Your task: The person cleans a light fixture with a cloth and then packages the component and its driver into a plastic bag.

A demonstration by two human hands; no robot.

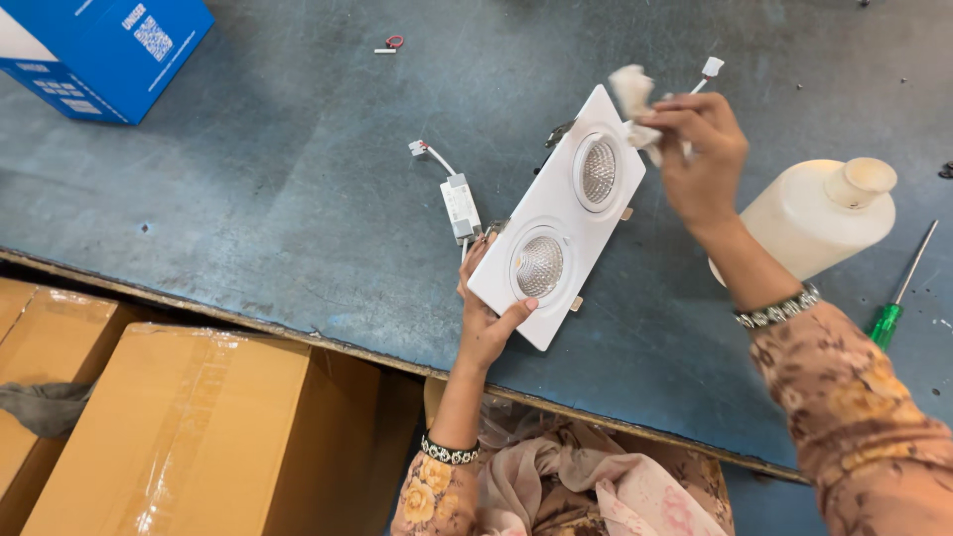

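The left hand (486, 323) grips the near end of a white twin light fitting (558, 216), thumb across the front face and fingers curled behind it; the fitting is held tilted above the grey-blue bench (278, 199), its far end pointing away from the person. The right hand (700, 149) is pinched shut on a small pale rag (633, 99), pressed to the far corner of the fitting beside the upper lamp (598, 171); the lower lamp (539, 265) sits just above the left thumb. A small white driver box (460, 206) hangs by its wires just left of the fitting, seemingly resting on the bench, though the angle leaves that unclear.

The fitting looks light and stiff, a thin flat frame that one hand holds easily; its painted face is smooth and likely slippery, and the lamp lenses look easy to smudge or scratch, so the plain edges and the short end are the sensible places to hold, clear of the lenses and the loose wires.

A cream plastic bottle (819, 213) lies on its side just right of the right wrist; a green-handled screwdriver (898, 293) lies beyond it; a blue carton (99, 50) sits at the far left; brown boxes (169, 427) stand below the bench edge.
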